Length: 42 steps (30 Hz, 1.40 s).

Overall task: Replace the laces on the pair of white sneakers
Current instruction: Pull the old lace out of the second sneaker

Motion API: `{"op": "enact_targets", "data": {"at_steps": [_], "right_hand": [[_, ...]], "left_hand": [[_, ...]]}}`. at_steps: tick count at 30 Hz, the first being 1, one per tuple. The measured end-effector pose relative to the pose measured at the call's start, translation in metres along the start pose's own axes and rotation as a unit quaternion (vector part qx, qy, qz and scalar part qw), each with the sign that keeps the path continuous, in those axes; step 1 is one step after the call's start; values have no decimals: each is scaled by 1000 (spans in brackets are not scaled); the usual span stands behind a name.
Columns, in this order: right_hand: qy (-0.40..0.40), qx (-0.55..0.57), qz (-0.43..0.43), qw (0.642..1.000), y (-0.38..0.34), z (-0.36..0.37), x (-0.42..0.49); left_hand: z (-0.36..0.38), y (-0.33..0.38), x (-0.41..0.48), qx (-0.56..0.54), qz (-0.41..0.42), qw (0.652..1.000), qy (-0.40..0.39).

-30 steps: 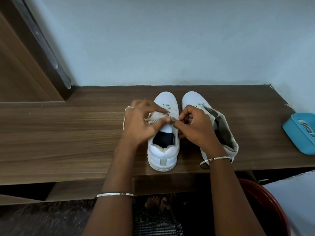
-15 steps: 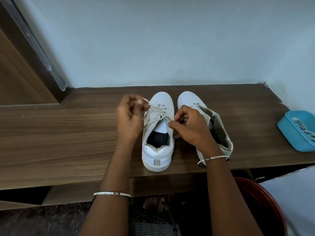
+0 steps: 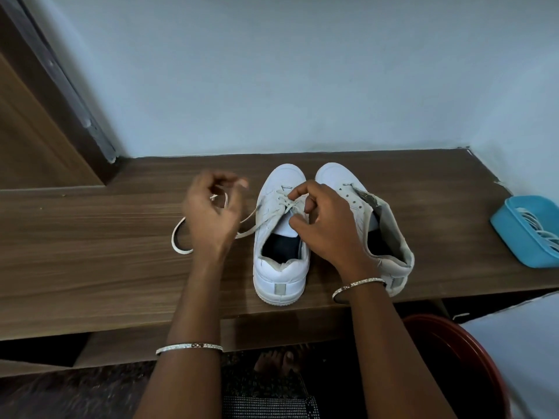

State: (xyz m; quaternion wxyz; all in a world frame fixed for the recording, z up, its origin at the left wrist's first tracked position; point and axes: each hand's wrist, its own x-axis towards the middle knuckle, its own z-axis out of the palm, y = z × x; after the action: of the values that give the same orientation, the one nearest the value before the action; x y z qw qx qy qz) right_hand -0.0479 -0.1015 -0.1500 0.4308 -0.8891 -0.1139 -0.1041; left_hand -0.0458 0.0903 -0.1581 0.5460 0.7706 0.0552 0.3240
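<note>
Mid-frame, our right grip [image 3: 326, 228] pinches the lace [image 3: 174, 238] at the sneaker's [image 3: 279, 276] eyelets; our blurred left grip [image 3: 211, 216] seemingly holds its loose end.

Two white sneakers are standing side by side on the wooden shelf [image 3: 90, 267], toes pointing away and heels facing the near edge. The left sneaker [image 3: 279, 279] is sitting upright with a pale lace [image 3: 178, 237] criss-crossing its eyelets. One long end is trailing off to the left and looping over the wood. The right hand [image 3: 326, 225] is pinching the lace at the eyelets, and the left hand [image 3: 211, 213] is gripping the trailing end. The right sneaker [image 3: 335, 176] is standing just beside it — its collar is splaying open, eyelets showing as open holes.
</note>
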Motion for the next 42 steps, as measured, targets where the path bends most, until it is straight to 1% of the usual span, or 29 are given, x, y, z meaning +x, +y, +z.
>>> {"op": "enact_targets", "data": {"at_steps": [1, 3, 5, 6, 9, 11, 14, 17, 22, 24, 26, 28, 30, 33, 35, 37, 38, 40, 42], "right_hand": [[-1, -26, -13, 1000, 0, 2, 1], [-8, -61, -26, 998, 1, 5, 2], [-1, -95, -40, 995, 1, 8, 3], [9, -114, -47, 992, 0, 9, 2], [40, -148, -61, 986, -4, 13, 2], [44, -153, -71, 985, -5, 14, 2], [58, -127, -81, 987, -4, 16, 0], [92, -104, -61, 988, -1, 19, 1], [141, -32, 6, 989, -2, 23, -1], [162, 19, 53, 985, -3, 21, 0], [172, 79, 91, 978, -5, 18, 2], [173, 131, 106, 970, -8, 18, 3], [172, 145, 93, 970, -10, 15, 3], [156, 96, 51, 982, -8, 4, 4], [142, 54, 6, 988, -7, -3, 5], [105, 24, -35, 994, -10, -5, 4], [80, -4, -47, 996, -11, -4, 5], [40, -94, -55, 993, -11, 0, 5], [36, -161, -58, 985, -9, 4, 6]], "left_hand": [[2, 3, -3, 6, 24, 997, -69], [6, 5, -8, 87, 73, 976, -185], [8, 1, -10, 165, 79, 949, -257], [9, 0, -10, 181, 68, 943, -270], [9, 2, -10, 196, 52, 942, -266], [10, 2, -10, 205, 50, 943, -257], [12, -2, -14, 209, 47, 944, -251], [16, -3, -18, 209, 39, 939, -272], [18, -2, -19, 220, 29, 936, -274], [18, -3, -18, 216, 24, 936, -278], [18, -4, -17, 222, 29, 938, -266], [19, -4, -16, 232, 38, 938, -253], [20, -4, -16, 231, 39, 940, -250], [20, -5, -16, 227, 39, 941, -247], [21, -4, -16, 226, 43, 943, -242], [22, -4, -16, 225, 48, 944, -237], [23, -4, -17, 224, 50, 944, -235], [24, -4, -17, 223, 52, 945, -233], [24, -3, -17, 221, 51, 946, -232]]}}
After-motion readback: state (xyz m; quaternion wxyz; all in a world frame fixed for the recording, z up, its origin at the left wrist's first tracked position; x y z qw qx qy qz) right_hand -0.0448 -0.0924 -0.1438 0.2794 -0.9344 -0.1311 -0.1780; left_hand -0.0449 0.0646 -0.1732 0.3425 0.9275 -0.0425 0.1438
